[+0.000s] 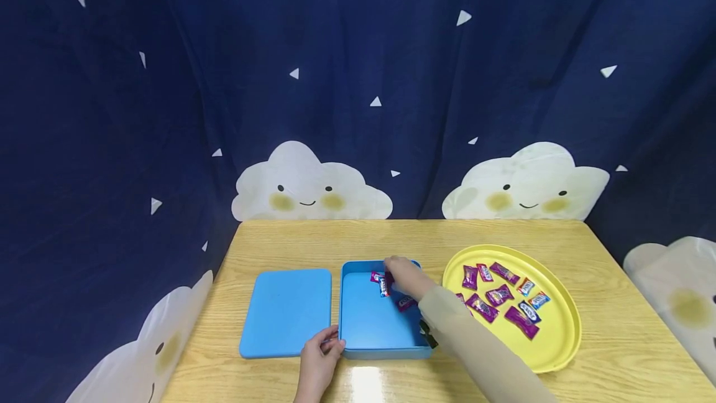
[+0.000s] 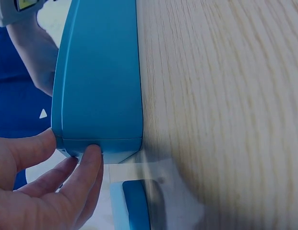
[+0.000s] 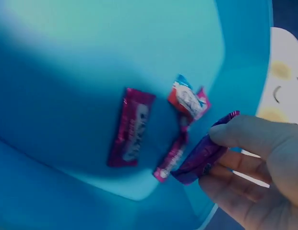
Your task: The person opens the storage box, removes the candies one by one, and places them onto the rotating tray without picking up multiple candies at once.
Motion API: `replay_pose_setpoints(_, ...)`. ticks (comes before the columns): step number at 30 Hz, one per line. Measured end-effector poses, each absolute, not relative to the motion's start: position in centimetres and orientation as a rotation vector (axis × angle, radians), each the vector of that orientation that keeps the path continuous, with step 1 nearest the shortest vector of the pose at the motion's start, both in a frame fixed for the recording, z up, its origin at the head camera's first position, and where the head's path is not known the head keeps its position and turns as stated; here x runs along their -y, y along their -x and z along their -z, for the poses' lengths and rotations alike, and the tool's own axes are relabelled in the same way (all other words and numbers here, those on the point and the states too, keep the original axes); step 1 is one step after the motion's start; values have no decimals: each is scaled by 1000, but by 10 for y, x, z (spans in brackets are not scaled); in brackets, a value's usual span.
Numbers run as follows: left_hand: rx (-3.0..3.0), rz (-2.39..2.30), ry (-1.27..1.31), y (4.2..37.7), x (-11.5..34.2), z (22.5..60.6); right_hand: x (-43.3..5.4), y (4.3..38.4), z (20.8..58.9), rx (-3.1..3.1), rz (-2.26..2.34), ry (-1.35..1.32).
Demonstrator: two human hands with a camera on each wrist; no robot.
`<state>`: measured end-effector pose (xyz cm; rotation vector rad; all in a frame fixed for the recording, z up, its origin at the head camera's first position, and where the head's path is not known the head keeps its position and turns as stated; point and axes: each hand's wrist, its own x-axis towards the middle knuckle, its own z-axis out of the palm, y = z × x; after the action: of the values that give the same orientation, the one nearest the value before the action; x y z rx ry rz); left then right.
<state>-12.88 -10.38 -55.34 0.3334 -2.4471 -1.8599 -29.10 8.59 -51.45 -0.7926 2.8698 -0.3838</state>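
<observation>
My right hand (image 1: 404, 273) is over the far right part of a blue box (image 1: 375, 328). In the right wrist view, thumb and fingers pinch a purple-wrapped candy (image 3: 204, 155). Below it on the box floor lie a pink-purple candy (image 3: 131, 129), a red, white and blue candy (image 3: 188, 99) and a narrow pink candy (image 3: 172, 154). With my left hand (image 1: 320, 362) I hold the box at its near left corner. Its thumb is at the rim and its fingers press the side wall, as the left wrist view shows.
A flat blue lid (image 1: 288, 313) lies on the wooden table (image 1: 268, 244) left of the box. To the right, a round yellow tray (image 1: 559, 334) carries several wrapped candies (image 1: 500, 295). A dark blue curtain (image 1: 347, 48) with clouds hangs behind the table.
</observation>
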Motion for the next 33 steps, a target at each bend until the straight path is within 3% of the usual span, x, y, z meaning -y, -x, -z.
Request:
replay_pose_setpoints(11, 2477, 1858, -353, 130, 104, 553, -123, 278, 487, -2892, 689, 575)
replay_pose_setpoints(21, 2479, 1851, -360, 129, 103, 554, -185, 261, 476, -2932, 719, 479)
replay_pose_setpoints(33, 2487, 1855, -358, 129, 103, 552, -249, 229, 483, -2890, 762, 362)
